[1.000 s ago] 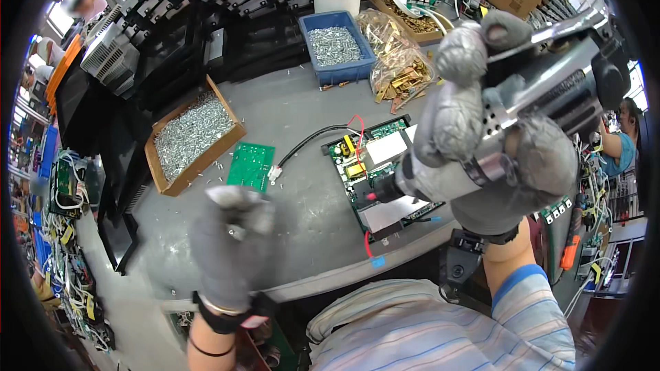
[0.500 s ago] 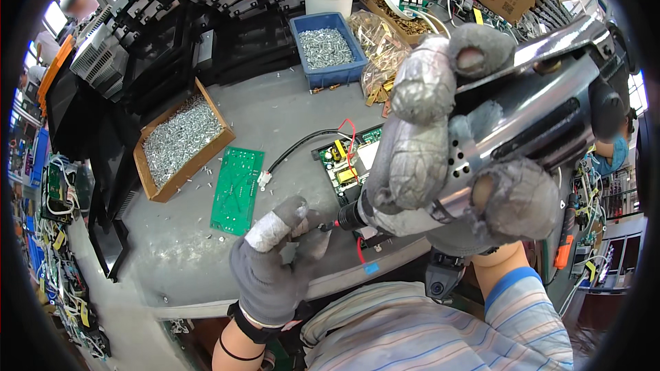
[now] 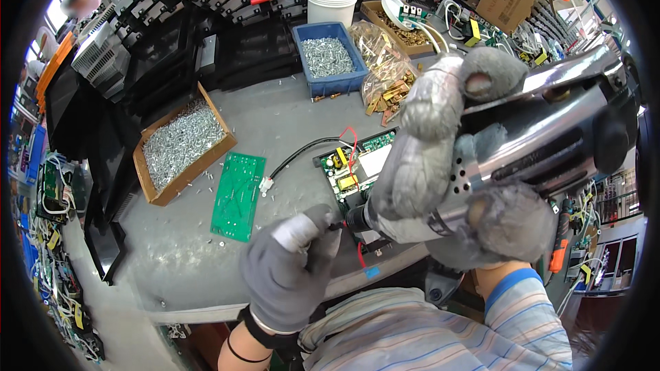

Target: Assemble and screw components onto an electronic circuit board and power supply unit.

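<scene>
Now that the left hand [image 3: 285, 271] has come in from the left, its fingers [image 3: 292, 233] bunching around what I cannot tell at the bit [image 3: 339, 225], both hands are working together, the right hand [image 3: 419, 165] gripping the power driver [image 3: 543, 144], which is partly blocking the circuit unit [image 3: 375, 161] on the desk [image 3: 185, 254] near a green board [image 3: 238, 196].

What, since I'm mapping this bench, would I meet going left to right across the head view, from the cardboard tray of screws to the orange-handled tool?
Cardboard tray of screws → green circuit board → left gloved hand → open electronics unit → right gloved hand → orange-handled tool.
</scene>
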`<state>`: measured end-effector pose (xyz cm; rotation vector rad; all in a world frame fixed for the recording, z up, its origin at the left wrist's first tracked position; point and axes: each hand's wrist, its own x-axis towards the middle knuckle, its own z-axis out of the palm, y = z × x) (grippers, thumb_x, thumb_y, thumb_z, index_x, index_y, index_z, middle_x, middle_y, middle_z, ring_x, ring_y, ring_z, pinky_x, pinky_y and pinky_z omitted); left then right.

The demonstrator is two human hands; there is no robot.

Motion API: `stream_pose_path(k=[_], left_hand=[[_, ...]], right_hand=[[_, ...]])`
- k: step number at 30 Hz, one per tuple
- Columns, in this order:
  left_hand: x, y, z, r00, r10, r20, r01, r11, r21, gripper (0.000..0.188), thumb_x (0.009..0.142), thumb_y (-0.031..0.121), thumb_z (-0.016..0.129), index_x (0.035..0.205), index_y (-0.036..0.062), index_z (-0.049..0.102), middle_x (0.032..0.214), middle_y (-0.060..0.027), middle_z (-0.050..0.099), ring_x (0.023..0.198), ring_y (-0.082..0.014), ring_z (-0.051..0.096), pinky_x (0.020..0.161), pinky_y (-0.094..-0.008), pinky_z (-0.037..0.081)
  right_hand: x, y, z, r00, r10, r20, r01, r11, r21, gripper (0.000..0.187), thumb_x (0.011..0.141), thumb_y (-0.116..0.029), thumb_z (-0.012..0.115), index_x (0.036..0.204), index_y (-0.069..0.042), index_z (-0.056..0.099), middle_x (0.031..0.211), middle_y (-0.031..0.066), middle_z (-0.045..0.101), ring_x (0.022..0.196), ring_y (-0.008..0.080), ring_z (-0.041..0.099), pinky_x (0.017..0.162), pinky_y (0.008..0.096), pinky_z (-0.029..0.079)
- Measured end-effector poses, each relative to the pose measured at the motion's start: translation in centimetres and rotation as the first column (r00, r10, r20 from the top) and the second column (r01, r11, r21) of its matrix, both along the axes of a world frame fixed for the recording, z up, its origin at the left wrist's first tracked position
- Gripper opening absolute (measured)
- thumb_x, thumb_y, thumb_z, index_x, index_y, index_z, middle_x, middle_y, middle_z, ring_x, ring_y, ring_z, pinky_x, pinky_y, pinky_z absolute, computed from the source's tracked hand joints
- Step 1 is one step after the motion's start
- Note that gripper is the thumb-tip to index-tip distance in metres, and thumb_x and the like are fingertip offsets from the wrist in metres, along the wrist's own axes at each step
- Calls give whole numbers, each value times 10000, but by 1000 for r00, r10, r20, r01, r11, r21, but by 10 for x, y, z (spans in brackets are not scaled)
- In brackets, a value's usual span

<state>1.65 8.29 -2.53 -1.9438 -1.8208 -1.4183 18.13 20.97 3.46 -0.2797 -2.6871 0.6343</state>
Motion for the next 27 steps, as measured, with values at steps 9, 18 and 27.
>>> stream_pose_path(k=[9, 18, 27], left_hand=[[-9, 28, -6, 590, 19, 807, 343, 899, -272, 548, 675, 90, 810, 1151, 22, 548, 885, -76, 637, 711, -149, 602, 636, -279, 483], [-10, 62, -46, 939, 30, 342, 130, 892, -433, 765, 651, 306, 818, 1283, 18, 497, 1061, -132, 585, 883, -287, 616, 721, -364, 509], [-12, 63, -47, 927, 37, 374, 167, 850, -500, 694, 639, 328, 801, 1231, 78, 537, 1090, -125, 582, 967, -320, 592, 793, -397, 495]], right_hand=[[-18, 29, 24, 874, -259, -412, -33, 814, -580, 345, 817, -154, 600, 1146, -94, 518, 1083, 70, 555, 1034, 198, 571, 895, 316, 458], [-34, 64, -15, 967, -161, -198, 35, 854, -519, 383, 813, -134, 616, 1176, -100, 498, 1088, 79, 544, 1003, 201, 584, 858, 316, 481], [-30, 66, -27, 952, -209, -223, 56, 836, -547, 426, 809, -114, 632, 1206, -106, 478, 1092, 88, 533, 973, 203, 596, 820, 316, 503]])
